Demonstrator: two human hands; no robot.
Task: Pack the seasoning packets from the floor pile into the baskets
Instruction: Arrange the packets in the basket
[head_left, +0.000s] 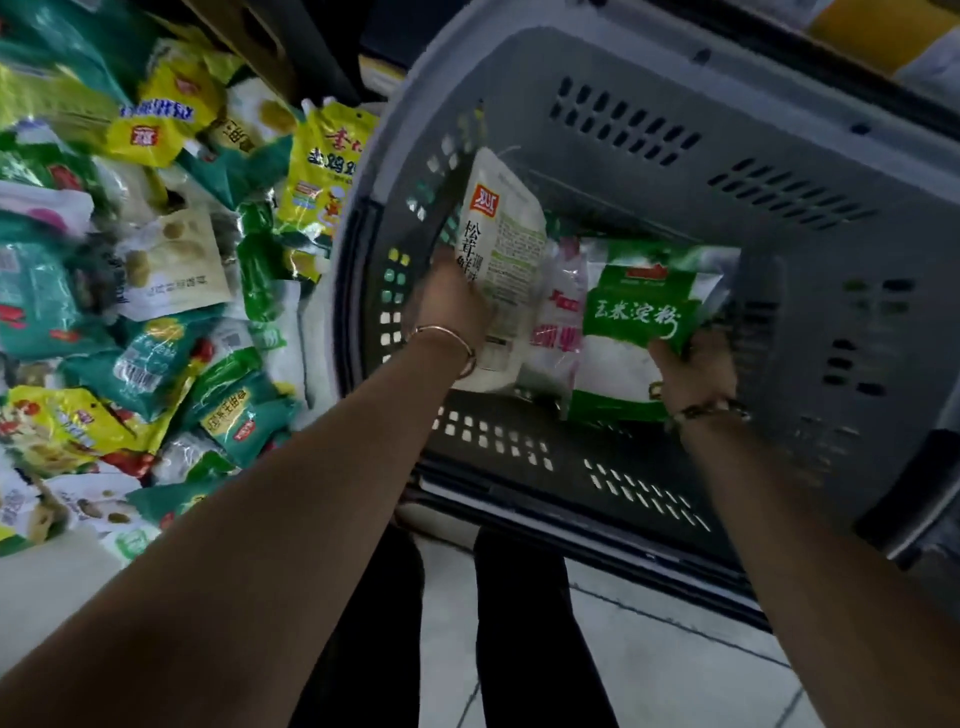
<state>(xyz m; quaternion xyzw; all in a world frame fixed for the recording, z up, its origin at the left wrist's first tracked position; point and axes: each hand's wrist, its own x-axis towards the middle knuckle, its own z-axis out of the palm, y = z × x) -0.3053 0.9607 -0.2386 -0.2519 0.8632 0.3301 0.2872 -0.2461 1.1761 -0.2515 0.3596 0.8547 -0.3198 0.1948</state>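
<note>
A grey plastic basket (675, 156) with slotted walls fills the right half of the view. Both my hands reach inside it. My left hand (452, 306) grips a white packet (498, 260) with a red logo, held upright near the basket's left wall. My right hand (696, 369) holds the lower right corner of a green-and-white starch packet (639, 317) lying flat on the basket floor. A white-and-pink packet (558, 322) lies between the two. The floor pile of seasoning packets (156, 270), mostly green, yellow and white, spreads over the left side.
The basket's dark handle (571, 525) runs along its near rim. My dark trouser legs (519, 623) stand on pale floor tiles (675, 649) below the basket. Dark shelving or boxes (291, 47) rise behind the pile.
</note>
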